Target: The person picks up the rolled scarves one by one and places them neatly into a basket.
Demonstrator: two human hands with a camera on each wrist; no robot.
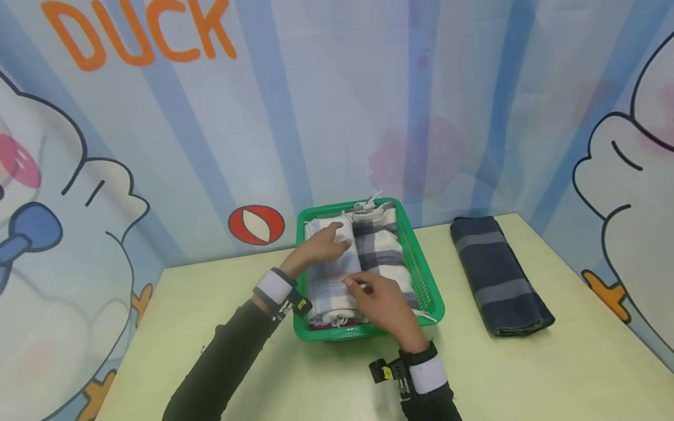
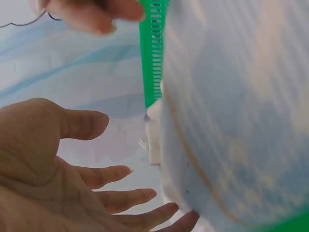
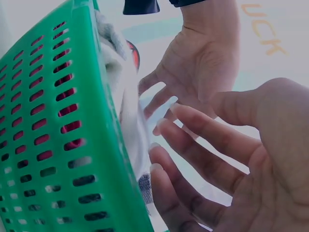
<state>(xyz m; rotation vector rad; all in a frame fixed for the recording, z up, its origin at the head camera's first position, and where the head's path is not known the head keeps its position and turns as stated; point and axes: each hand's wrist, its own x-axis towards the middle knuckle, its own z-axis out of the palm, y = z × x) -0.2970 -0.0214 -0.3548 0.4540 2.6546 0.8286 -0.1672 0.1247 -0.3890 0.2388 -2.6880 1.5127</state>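
A green plastic basket (image 1: 433, 297) holds folded cloths. On its left side lies a pale blue and white folded cloth (image 1: 333, 295), with a white, grey and purple plaid cloth (image 1: 384, 237) beside it. My left hand (image 1: 323, 244) is over the far part of the pale cloth; in the left wrist view its fingers are spread, the lower fingertips right at the cloth. Above the near part of that cloth is my right hand (image 1: 381, 301), fingers loosely bent and nothing between them in the right wrist view. Red fabric (image 3: 72, 126) shows through the basket's slots.
To the right of the basket a dark navy folded cloth (image 1: 500, 275) with grey stripes lies on the pale yellow table (image 1: 210, 316). Behind the table hangs a printed backdrop (image 1: 337, 117) with blue stripes and cartoon ducks.
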